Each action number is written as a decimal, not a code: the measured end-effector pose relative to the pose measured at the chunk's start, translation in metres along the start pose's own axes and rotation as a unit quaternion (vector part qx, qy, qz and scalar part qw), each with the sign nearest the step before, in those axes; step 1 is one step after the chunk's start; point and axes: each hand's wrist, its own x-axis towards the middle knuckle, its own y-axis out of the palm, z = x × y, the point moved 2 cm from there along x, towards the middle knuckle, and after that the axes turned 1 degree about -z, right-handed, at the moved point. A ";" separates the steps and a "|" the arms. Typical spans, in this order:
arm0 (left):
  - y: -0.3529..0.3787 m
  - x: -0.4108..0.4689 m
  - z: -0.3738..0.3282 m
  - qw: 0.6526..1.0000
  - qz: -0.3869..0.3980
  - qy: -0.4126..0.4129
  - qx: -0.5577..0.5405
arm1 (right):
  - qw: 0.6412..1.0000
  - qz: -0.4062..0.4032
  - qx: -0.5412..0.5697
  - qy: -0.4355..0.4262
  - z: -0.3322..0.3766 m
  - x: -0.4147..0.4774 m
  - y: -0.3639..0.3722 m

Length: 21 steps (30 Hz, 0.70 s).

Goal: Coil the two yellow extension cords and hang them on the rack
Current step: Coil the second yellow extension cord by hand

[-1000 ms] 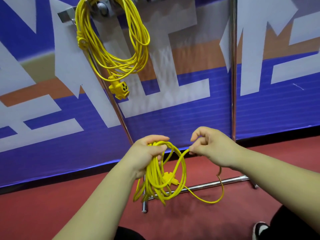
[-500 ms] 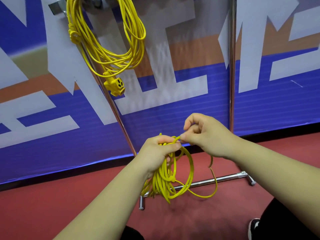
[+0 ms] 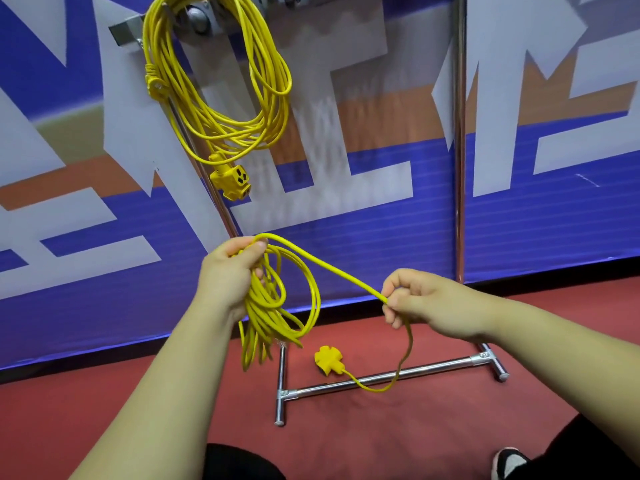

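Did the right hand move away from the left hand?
Yes. The right hand has pulled right and down, away from the left hand, toward the rack's right pole, stretching out cord.

Yellow cords against a blue, white and orange banner

Both extension cords are coloured bright yellow: the coiled cord [image 3: 221, 98] hung on the rack, whose yellow socket block [image 3: 232, 180] is marked with dark slots, and the loose cord [image 3: 277, 299], which is ended by a plain yellow socket [image 3: 328, 361]. The rack [image 3: 381, 378] is finished in shiny silver chrome. The banner [image 3: 519, 220] behind is printed in deep blue with large white letter shapes and an orange band across the middle. The floor [image 3: 415, 438] is covered in dull red. A black shoe [image 3: 507, 462] with a white edge is seen at the floor's bottom right corner, beside black clothing.
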 end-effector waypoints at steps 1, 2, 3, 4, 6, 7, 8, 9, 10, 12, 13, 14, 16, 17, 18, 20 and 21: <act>-0.002 0.002 -0.002 1.000 -0.009 0.000 -0.003 | 1.000 0.003 0.002 0.009 -0.005 0.000 0.000; -0.004 0.003 -0.004 1.000 -0.015 -0.002 -0.009 | 1.000 0.008 -0.004 0.019 -0.009 -0.001 0.000; -0.005 0.003 -0.006 1.000 -0.021 -0.005 -0.017 | 0.999 0.014 -0.019 0.027 -0.014 -0.002 0.000; -0.006 0.004 -0.008 0.999 -0.025 -0.010 -0.028 | 0.998 0.023 -0.043 0.033 -0.018 -0.002 0.000; -0.009 0.005 -0.015 0.998 -0.032 -0.018 -0.059 | 0.992 0.042 -0.107 0.044 -0.027 -0.004 0.000; -0.011 0.006 -0.018 0.997 -0.033 -0.018 -0.072 | 0.989 0.052 -0.133 0.048 -0.031 -0.005 0.000; -0.013 0.006 -0.022 0.996 -0.033 -0.016 -0.081 | 0.986 0.057 -0.147 0.051 -0.034 -0.005 0.000; -0.014 0.007 -0.025 0.996 -0.033 -0.013 -0.087 | 0.986 0.052 -0.152 0.051 -0.036 -0.005 -0.001; -0.015 0.007 -0.028 0.995 -0.034 -0.009 -0.091 | 0.987 0.038 -0.147 0.044 -0.034 -0.005 -0.001; -0.016 0.006 -0.031 0.995 -0.033 -0.004 -0.094 | 0.995 -0.025 -0.097 0.011 -0.024 -0.001 -0.006; -0.015 0.005 -0.031 0.995 -0.031 -0.003 -0.093 | 0.996 -0.071 -0.052 -0.007 -0.016 0.001 -0.010; -0.014 0.004 -0.031 0.995 -0.027 -0.003 -0.093 | 0.992 -0.121 -0.008 -0.025 -0.005 0.002 -0.014; -0.010 0.002 -0.029 0.996 -0.019 -0.011 -0.092 | 0.972 -0.218 0.053 -0.066 0.023 0.005 -0.023; -0.007 0.000 -0.026 0.995 -0.017 -0.019 -0.091 | 0.960 -0.254 0.077 -0.089 0.038 0.005 -0.027; -0.004 -0.001 -0.023 0.995 -0.015 -0.029 -0.090 | 0.948 -0.281 0.100 -0.111 0.053 0.004 -0.031; 0.002 -0.002 -0.016 0.995 -0.011 -0.053 -0.078 | 0.932 -0.307 0.130 -0.143 0.079 0.001 -0.034; 0.004 -0.003 -0.012 0.996 -0.003 -0.065 -0.068 | 0.930 -0.307 0.136 -0.149 0.086 0.000 -0.034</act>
